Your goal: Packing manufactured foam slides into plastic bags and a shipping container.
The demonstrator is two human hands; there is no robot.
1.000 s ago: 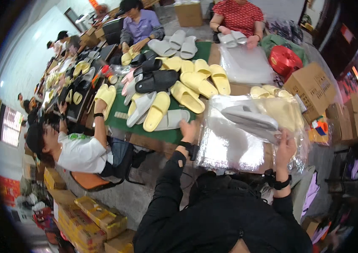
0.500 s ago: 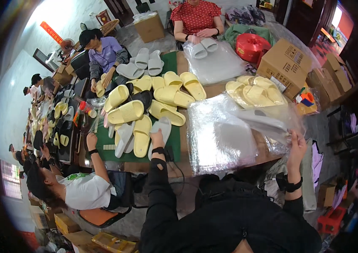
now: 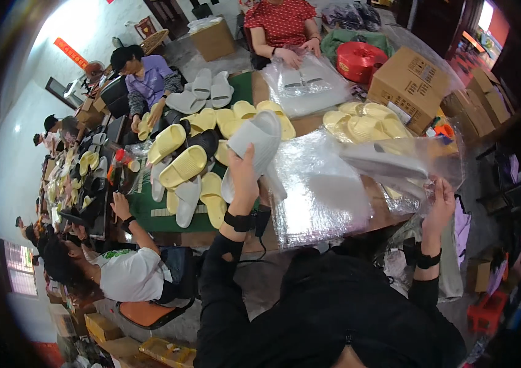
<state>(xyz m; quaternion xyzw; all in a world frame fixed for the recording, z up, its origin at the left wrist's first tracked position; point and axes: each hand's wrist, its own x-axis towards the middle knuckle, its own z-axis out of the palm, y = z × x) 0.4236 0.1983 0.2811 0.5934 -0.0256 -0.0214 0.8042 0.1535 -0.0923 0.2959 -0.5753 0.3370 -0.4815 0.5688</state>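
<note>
Near the middle of the frame the left hand (image 3: 243,178) is raised over the table (image 3: 309,126), its fingers closed around a pale grey slipper (image 3: 254,147) that it holds up on a tilt, toe toward the top of the frame. At the right, the right hand (image 3: 439,205) pinches the edge of a clear plastic bag (image 3: 395,165); the thumb and fingers are closed on the film. Inside that bag lies another grey slipper (image 3: 383,161), seen dimly through the plastic. Between the two hands, in the centre of the frame, a stack of shiny clear bags (image 3: 322,190) lies flat on the table.

To the left of the raised slipper, a heap of yellow slippers (image 3: 181,165) and white ones sits on a green mat (image 3: 150,205). More yellow slippers (image 3: 365,119) lie to the upper right, just beside a brown cardboard box (image 3: 410,80). Beside the box, toward the top of the frame, sits a red spool (image 3: 358,58).

At the top centre a person in a red top (image 3: 279,21) rests both hands on a bagged pair. At the upper left a person in a purple top (image 3: 150,83) handles a yellow slipper. At the lower left a person in a white shirt (image 3: 129,276) reaches onto the mat.
</note>
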